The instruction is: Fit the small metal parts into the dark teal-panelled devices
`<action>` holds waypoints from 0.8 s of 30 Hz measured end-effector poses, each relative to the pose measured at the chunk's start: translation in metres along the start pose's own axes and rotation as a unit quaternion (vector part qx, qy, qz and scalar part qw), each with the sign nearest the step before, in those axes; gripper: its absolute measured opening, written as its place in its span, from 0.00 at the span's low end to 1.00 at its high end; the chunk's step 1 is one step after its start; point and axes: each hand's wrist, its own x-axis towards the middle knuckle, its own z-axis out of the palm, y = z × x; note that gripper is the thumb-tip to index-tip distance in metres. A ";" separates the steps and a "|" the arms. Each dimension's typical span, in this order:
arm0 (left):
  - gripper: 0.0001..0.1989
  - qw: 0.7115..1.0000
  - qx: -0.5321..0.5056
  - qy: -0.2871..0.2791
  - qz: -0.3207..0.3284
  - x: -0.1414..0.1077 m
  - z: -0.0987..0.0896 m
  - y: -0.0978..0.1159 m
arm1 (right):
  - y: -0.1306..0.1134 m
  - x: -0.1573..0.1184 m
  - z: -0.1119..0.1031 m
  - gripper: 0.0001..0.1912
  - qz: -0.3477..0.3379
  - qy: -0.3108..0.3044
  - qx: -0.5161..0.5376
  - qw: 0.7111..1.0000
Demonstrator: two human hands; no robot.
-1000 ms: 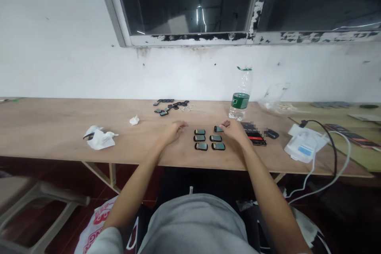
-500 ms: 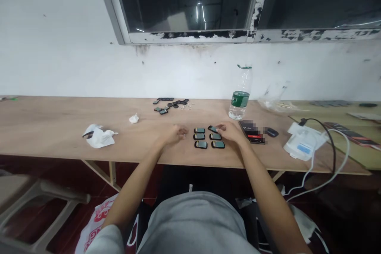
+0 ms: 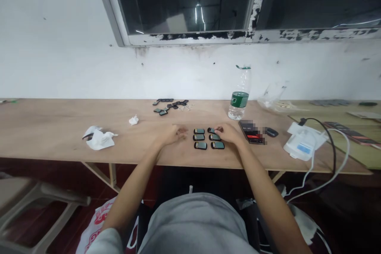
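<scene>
Small dark rounded modules with pale greenish faces lie flat in a tidy block of two columns at about 12 o'clock from my chest, close to the near edge of the wooden table, likely so each face can be read at a glance. In the head view, the only one I have, my right hand rests at the block's 2 o'clock corner, fingers curled loosely over the far right module; the fingertips touch it, but I cannot tell whether I am pinching it or just pressing it into line. My left hand lies just at 9 o'clock of the block, half curled and holding nothing that I can see, palm down on the smooth, matt plywood. Further off at 11 o'clock sits a loose scatter of the same dark pieces, unsorted. A clear plastic bottle with a green label stands upright at 1 o'clock, and a black phone lies flat just beside my right wrist. Crumpled white tissue sits soft and shapeless at 9 o'clock, and a white charger box with cables at 3 o'clock.
</scene>
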 end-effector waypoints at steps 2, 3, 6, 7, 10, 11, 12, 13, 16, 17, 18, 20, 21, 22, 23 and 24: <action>0.15 1.000 0.004 0.000 0.002 -0.001 -0.002 0.004 | -0.001 0.000 0.000 0.09 0.001 0.006 0.001 1.000; 0.15 1.000 0.007 -0.001 0.001 -0.001 -0.002 0.006 | -0.002 0.000 0.000 0.09 -0.001 0.006 0.002 1.000; 0.13 1.000 0.012 -0.004 -0.002 -0.001 -0.003 0.009 | -0.003 0.000 0.000 0.09 -0.010 0.004 0.004 1.000; 0.13 1.000 0.012 -0.004 -0.003 -0.001 -0.003 0.010 | -0.002 0.000 0.001 0.09 -0.012 0.002 0.004 1.000; 0.13 1.000 0.017 -0.001 -0.003 -0.002 -0.002 0.010 | -0.002 -0.001 0.001 0.10 -0.014 -0.002 0.000 1.000; 0.13 1.000 0.018 -0.001 -0.004 -0.002 -0.002 0.010 | -0.003 -0.001 0.001 0.10 -0.016 0.000 0.001 1.000; 0.13 1.000 0.018 -0.003 -0.005 -0.002 -0.003 0.011 | -0.004 -0.002 -0.001 0.11 -0.018 0.009 0.004 1.000; 0.13 1.000 0.016 -0.005 -0.007 -0.002 -0.003 0.011 | -0.006 -0.002 -0.003 0.12 -0.018 0.024 0.009 1.000; 0.12 1.000 0.014 -0.013 -0.017 -0.003 -0.005 0.011 | -0.015 -0.006 -0.014 0.11 -0.006 0.073 0.013 0.997; 0.13 1.000 0.017 -0.015 -0.018 -0.003 -0.006 0.012 | -0.019 -0.008 -0.018 0.09 0.003 0.072 0.007 0.997; 0.13 1.000 0.020 -0.015 -0.019 -0.003 -0.006 0.012 | -0.022 -0.010 -0.022 0.07 0.014 0.056 0.000 0.998; 0.14 0.999 0.023 -0.018 -0.013 -0.003 -0.007 0.012 | -0.024 -0.013 -0.027 0.05 0.029 0.001 -0.009 1.000; 0.14 1.000 0.022 -0.018 -0.009 -0.002 -0.007 0.012 | -0.024 -0.014 -0.028 0.06 0.034 -0.028 -0.008 0.999; 0.13 1.000 0.021 -0.018 -0.004 -0.002 -0.006 0.012 | -0.023 -0.015 -0.029 0.06 0.037 -0.049 -0.003 0.998; 0.13 1.000 0.020 -0.019 0.000 -0.002 -0.006 0.012 | -0.022 -0.016 -0.028 0.07 0.038 -0.062 0.004 0.997; 0.13 1.000 0.020 -0.020 0.002 -0.002 -0.006 0.011 | -0.020 -0.016 -0.027 0.08 0.038 -0.068 0.014 0.997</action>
